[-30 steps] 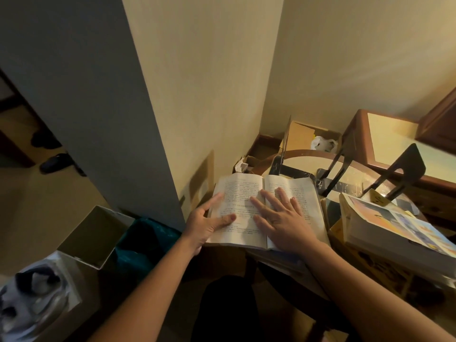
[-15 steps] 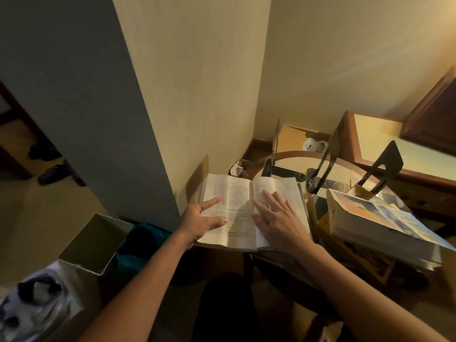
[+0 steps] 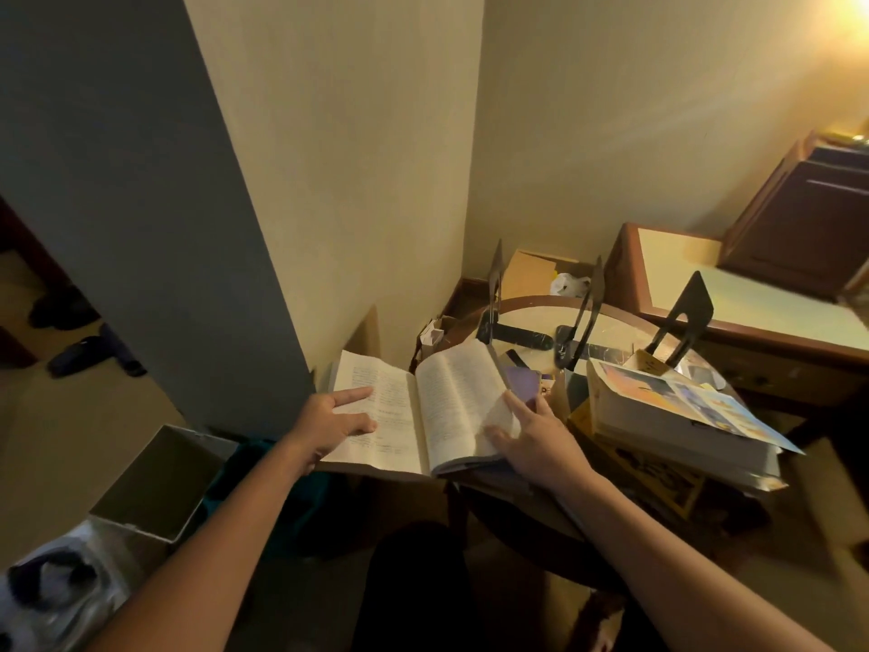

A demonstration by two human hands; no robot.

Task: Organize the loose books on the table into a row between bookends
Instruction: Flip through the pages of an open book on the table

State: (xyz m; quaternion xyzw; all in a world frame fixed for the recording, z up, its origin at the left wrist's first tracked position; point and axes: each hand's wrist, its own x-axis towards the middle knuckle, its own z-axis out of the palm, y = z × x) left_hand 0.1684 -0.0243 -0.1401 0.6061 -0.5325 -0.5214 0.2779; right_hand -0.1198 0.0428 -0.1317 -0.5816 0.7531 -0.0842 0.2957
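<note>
- We find the open book (image 3: 414,407) lying at the near left edge of the round table (image 3: 531,307), its left leaf overhanging the rim.
- The left hand (image 3: 329,423) lies flat on the left page, forefinger and thumb spread apart. We judge it is there to pin that half down.
- The right hand (image 3: 541,440) holds the outer edge of the right-hand block of pages, thumb on the page and fingers at the edge. That half stands raised and bowed, so we judge the book is being closed for shelving.
- Three black metal bookends (image 3: 585,312) stand upright at the back of the table, well apart from one another, with no books between them. The row has not been started.
- A stack of books (image 3: 672,416) lies flat on the right side of the table, the top one thick with a coloured cover. A purple-covered item (image 3: 522,383) lies just beyond the open book; we cannot tell what it is.
- The table sits in a corner of cream walls. Behind it are a cardboard box (image 3: 526,275) and a white bag (image 3: 569,284). A wooden desk (image 3: 752,298) stands to the right.
- To the left, a grey wall (image 3: 141,181), an open box (image 3: 160,482) on the floor and shoes (image 3: 89,355) beyond. Lighting is dim and warm.
</note>
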